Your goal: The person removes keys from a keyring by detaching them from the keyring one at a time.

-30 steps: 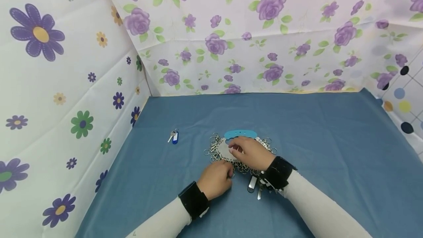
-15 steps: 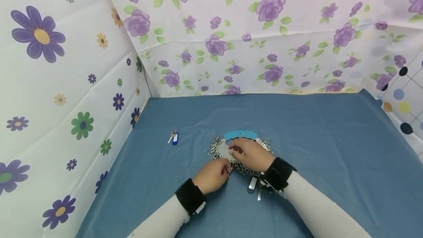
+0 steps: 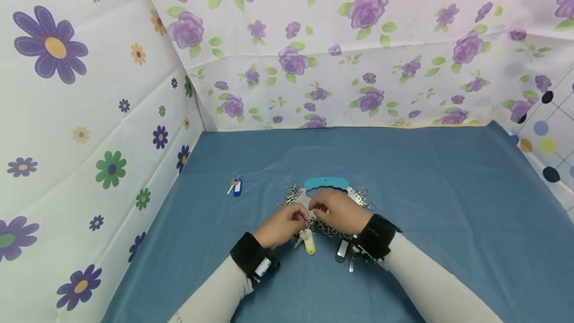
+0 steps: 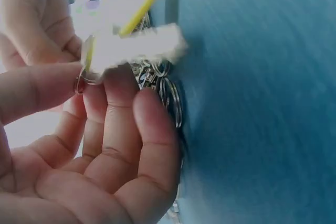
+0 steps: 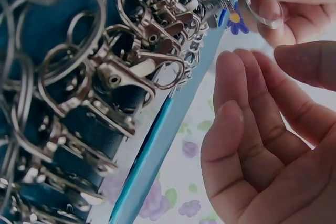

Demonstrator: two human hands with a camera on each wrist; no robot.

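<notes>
My left hand (image 3: 279, 227) pinches a key ring (image 4: 84, 77) between thumb and fingers. From it hang a key (image 3: 304, 235) and a yellow key tag (image 3: 310, 244), in front of a metal key holder (image 3: 302, 199) with a blue handle (image 3: 326, 182). Rings and snap hooks (image 5: 118, 77) crowd the holder's edge. Over the holder, my right hand (image 3: 343, 212) has loosely bent fingers, with nothing visible between them in the right wrist view. It is close to the left fingertips and hides part of the plate.
A key with a blue tag (image 3: 237, 187) lies on the blue cloth (image 3: 430, 178) to the left. Under the right wrist are keys with a black tag (image 3: 342, 250). Flowered sheets (image 3: 269, 24) stand behind and at the left.
My left hand has shifted up and to the left, and the key with the yellow tag has come into view below its fingers. The right hand has barely moved.
</notes>
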